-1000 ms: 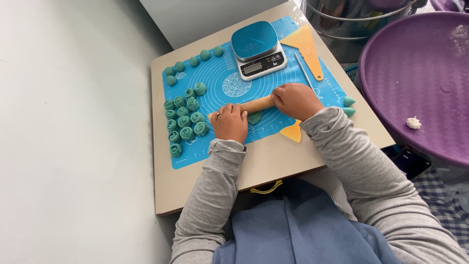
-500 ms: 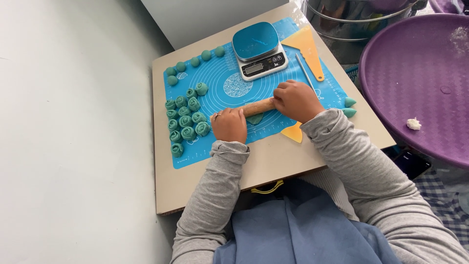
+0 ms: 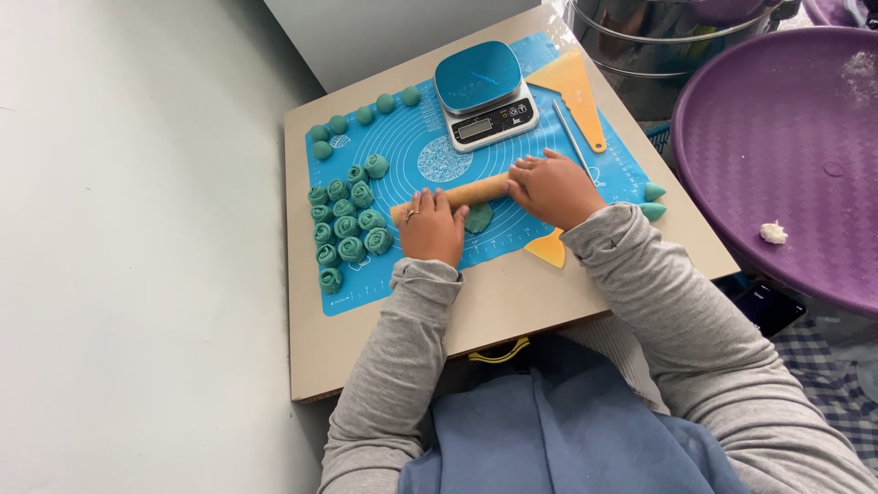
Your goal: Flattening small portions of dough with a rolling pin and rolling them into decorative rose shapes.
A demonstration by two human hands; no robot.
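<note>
Grey floor fills the left of the frame, and a small tan table (image 3: 512, 302) sits in the middle with a blue mat (image 3: 540, 229) spread on it. Your left hand (image 3: 432, 227) and your right hand (image 3: 553, 187) both press down flat on a wooden rolling pin (image 3: 471, 192), one near each end. Your fingers lie spread over the pin, not curled around it. The pin lies slanted across the middle of the mat. Right under it, between your two hands, peeks a flat piece of green dough (image 3: 477, 217).

To the left of your left hand sits a bunch of little green dough rolls (image 3: 347, 224), close together. A row of small green dough balls (image 3: 366, 117) runs along the upper left edge of the mat. A kitchen scale (image 3: 482, 93) with a blue top stands at the top of the mat. Beside it on the right lie an orange scraper (image 3: 574, 87) and a thin metal stick (image 3: 572, 137). A big purple tray (image 3: 777, 146) fills the upper right of the frame, with a small white lump (image 3: 773, 232) on it.
</note>
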